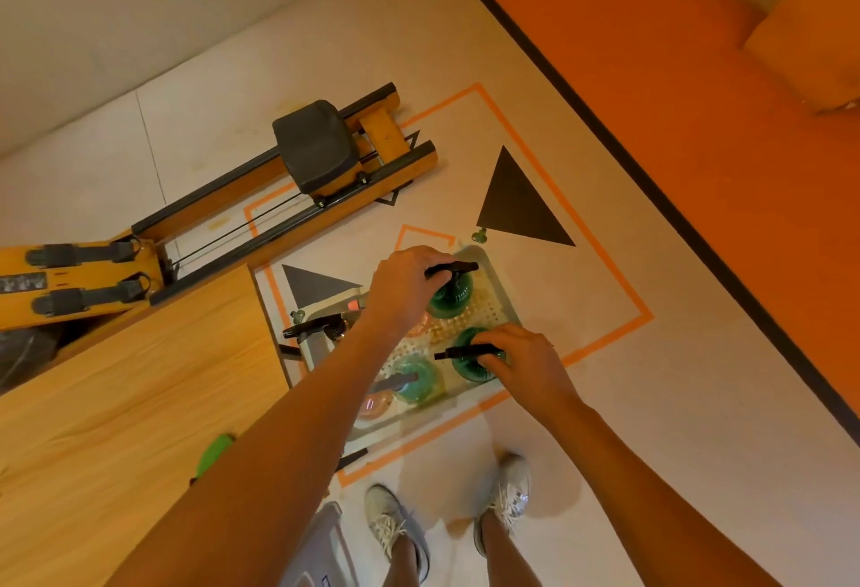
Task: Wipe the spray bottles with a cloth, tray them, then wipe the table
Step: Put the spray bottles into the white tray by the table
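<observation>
Beside the wooden table (pixel 139 377), low down: a perforated tray (pixel 500 281), seemingly on a small stand, though the angle hides most of what carries it. Spray bottles stand crowded in it. Left hand (pixel 409 288) is curled round the black spray head of the far green bottle (pixel 451 298). Right hand (pixel 523 365) is curled round the head of the near green bottle (pixel 470 370). Neither hand has a cloth.

Risks: spacing is tight, so a base swung sideways could clip the teal bottle (pixel 416 384) and tip it. Both bottles are held by the head only. A finger on a trigger would spray, and a loose cap could let the body drop.

Orientation: both green bottles stand upright, long axes vertical, seen nearly end-on. The far nozzle points right, toward the black triangle (pixel 516 209) on the floor. The near nozzle points left, across the tray.
</observation>
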Motion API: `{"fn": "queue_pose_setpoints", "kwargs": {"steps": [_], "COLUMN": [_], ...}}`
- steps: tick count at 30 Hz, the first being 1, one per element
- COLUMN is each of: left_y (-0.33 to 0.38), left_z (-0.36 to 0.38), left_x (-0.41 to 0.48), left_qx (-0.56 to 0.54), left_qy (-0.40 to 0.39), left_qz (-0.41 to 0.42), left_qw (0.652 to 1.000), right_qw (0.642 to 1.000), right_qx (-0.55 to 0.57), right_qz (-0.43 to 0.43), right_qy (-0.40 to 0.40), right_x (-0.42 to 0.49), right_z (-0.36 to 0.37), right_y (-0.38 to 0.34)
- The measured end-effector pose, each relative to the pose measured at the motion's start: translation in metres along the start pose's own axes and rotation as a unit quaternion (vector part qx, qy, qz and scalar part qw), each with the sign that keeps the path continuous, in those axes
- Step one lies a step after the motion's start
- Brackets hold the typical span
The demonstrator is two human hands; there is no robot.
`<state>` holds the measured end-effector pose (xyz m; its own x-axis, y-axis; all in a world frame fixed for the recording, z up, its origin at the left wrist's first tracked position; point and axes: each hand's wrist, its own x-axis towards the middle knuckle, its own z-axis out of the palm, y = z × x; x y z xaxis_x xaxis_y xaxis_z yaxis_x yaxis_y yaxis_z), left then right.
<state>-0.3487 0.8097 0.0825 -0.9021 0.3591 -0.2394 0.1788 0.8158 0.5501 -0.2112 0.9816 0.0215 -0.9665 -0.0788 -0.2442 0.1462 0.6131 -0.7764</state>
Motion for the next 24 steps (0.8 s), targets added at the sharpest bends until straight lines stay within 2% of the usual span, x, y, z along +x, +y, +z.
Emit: {"fn": "queue_pose_setpoints", "kwargs": {"steps": [13,18,24], "left_y": [-0.023,-0.030,-0.035], "left_z": [0.035,0.036,0.031], "left_x": [-0.019,-0.021,-0.027], "left_qx": [0.090,0.080,0.068], "left_qy": [-0.045,-0.023,-0.051], "left_qz": [-0.033,-0.047,-0.022], "left_qw": [0.994,0.995,0.996], "right_qw": [0.995,0.994,0.994], "right_qx": [-0.078,-0.087,-0.094], "right_qz": [-0.017,-0.010,-0.015], "right_qy": [-0.064,-0.071,-0.057], "right_x": [0.013,0.013,0.016], "right_z": [0.022,0.026,0.034], "right_y": [0.001,-0.001,-0.003]}}
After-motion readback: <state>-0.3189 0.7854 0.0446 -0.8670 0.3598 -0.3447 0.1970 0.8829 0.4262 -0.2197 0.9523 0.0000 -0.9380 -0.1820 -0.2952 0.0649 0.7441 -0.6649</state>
